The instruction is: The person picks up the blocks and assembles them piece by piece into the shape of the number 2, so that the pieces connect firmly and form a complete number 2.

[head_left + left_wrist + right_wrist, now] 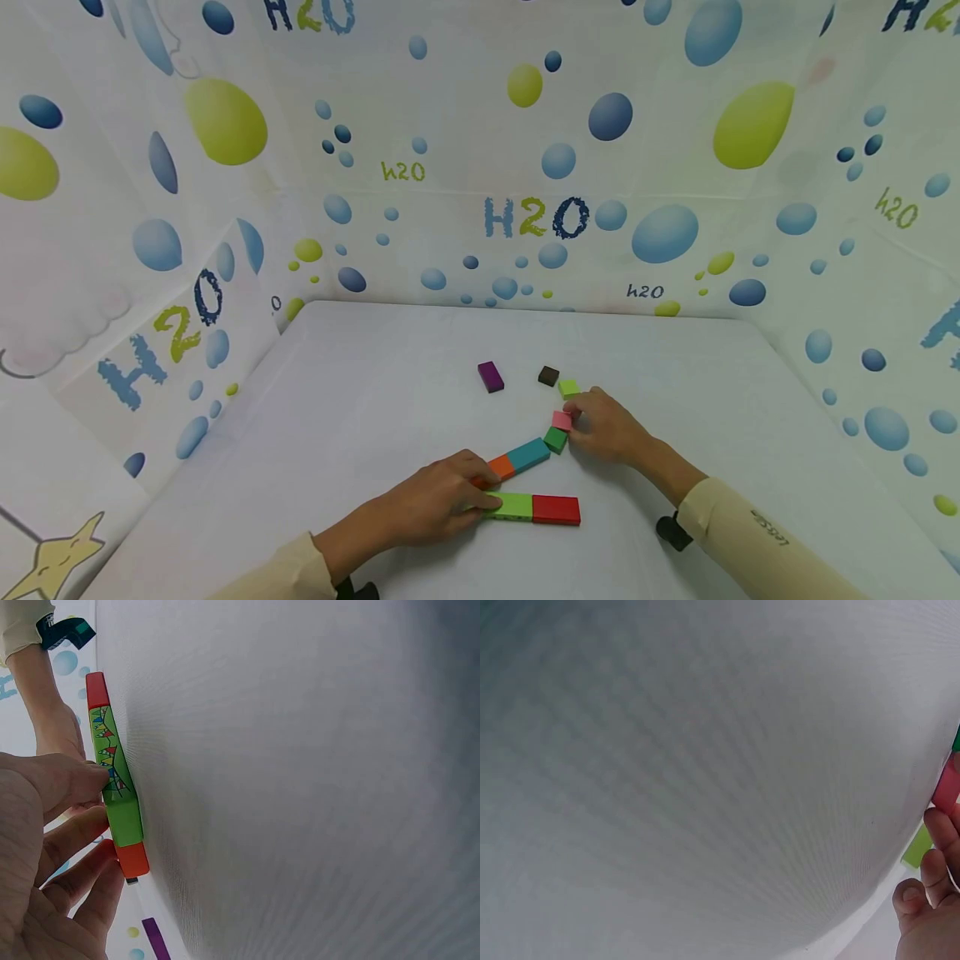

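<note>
My left hand (446, 500) holds the left end of a light green block (513, 506), thumb on it and fingertips at an orange block (500, 468) just behind. The green block's side shows a bunting print (110, 746) in the left wrist view. A red block (557, 510) continues that row to the right; a teal block (528, 455) extends the orange one at a slant. My right hand (609, 427) pinches a pink block (561, 421) between thumb and finger, beside a dark green block (555, 440). Beyond its fingers lies a small lime block (569, 388).
A dark brown block (548, 376) lies past the lime one, and a purple block (491, 377) stands apart to its left. All sit on a white-covered table (360, 375), with bubble-printed cloth walls (465, 117) behind and at both sides.
</note>
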A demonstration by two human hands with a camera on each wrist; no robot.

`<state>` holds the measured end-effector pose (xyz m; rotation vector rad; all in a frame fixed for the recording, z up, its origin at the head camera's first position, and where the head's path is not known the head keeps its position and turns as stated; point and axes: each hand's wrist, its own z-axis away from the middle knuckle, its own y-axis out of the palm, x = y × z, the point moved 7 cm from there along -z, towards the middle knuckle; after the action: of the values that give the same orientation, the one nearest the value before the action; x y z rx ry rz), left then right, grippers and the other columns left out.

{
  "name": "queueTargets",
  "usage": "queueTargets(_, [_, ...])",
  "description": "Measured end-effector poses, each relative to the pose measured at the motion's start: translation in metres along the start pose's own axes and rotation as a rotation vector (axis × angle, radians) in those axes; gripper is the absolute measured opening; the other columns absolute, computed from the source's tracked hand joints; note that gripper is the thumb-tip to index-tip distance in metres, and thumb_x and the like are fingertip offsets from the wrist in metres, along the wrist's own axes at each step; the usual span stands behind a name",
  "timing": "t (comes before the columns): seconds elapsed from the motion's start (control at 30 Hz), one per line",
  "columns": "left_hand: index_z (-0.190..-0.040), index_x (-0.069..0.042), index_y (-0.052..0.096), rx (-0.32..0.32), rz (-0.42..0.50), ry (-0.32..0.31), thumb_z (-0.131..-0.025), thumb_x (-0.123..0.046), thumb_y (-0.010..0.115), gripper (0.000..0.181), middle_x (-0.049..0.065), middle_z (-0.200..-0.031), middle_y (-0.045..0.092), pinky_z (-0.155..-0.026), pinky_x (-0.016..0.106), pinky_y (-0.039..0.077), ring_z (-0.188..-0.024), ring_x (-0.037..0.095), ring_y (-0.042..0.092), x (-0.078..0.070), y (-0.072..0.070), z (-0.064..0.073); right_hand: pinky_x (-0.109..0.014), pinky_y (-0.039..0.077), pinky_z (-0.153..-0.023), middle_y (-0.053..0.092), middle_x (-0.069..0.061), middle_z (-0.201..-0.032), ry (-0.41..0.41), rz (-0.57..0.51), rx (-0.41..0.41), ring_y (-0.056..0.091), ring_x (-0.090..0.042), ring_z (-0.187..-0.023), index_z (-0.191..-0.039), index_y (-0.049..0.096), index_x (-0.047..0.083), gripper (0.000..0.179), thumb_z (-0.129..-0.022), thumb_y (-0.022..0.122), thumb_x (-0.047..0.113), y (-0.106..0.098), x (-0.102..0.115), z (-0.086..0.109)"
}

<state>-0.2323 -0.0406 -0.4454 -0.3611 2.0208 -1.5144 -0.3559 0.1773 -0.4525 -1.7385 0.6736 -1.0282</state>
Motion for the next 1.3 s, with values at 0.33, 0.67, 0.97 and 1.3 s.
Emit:
queueTargets(0.33, [-0.12,-0.023,0.077,-0.002,-0.005,0.003,-0.093,-0.016,0.074,0.028,-0.003,-0.127,0.066,-0.1,0.029,0.052,-0.121,0.012,0.054,0.0,0.001,0.0,-0.041,0.054,-0.091,0.061,0.002,-0.113,0.012,-0.012,0.075,0.051,-0.017,-0.106,-0.133,0.06,0.012,0.061,-0.078,0.083,0.023,0.006,0.0,0.002])
queueTargets(0.67, [-0.12,-0.023,0.077,0.003,-0.003,-0.003,-0.093,-0.017,0.074,0.027,-0.003,-0.127,0.066,-0.1,0.029,0.052,-0.121,0.012,0.054,0.001,0.001,0.0,-0.04,0.054,-0.091,0.06,0.002,-0.113,0.03,-0.006,0.105,0.051,-0.017,-0.107,-0.134,0.059,0.013,0.061,-0.078,0.082,0.022,0.006,-0.001,0.0])
queueTargets(0.97, [-0.12,-0.023,0.077,0.002,-0.005,0.008,-0.094,-0.017,0.074,0.028,-0.003,-0.127,0.066,-0.099,0.029,0.052,-0.121,0.012,0.054,0.0,0.0,-0.001,-0.04,0.055,-0.084,0.062,-0.005,-0.11,0.079,-0.008,0.001,0.053,-0.022,-0.102,-0.127,0.062,0.009,0.034,-0.094,0.06,0.016,-0.007,-0.01,-0.014])
queueTargets(1.3, [-0.12,-0.024,0.077,0.002,-0.007,-0.002,-0.093,-0.017,0.074,0.027,-0.004,-0.127,0.066,-0.099,0.03,0.052,-0.121,0.012,0.054,0.0,0.0,0.0,-0.053,0.052,-0.099,0.057,-0.015,-0.138,0.179,0.078,0.043,0.051,-0.034,-0.121,-0.14,0.055,0.007,0.044,-0.097,0.057,0.012,-0.014,-0.031,-0.033])
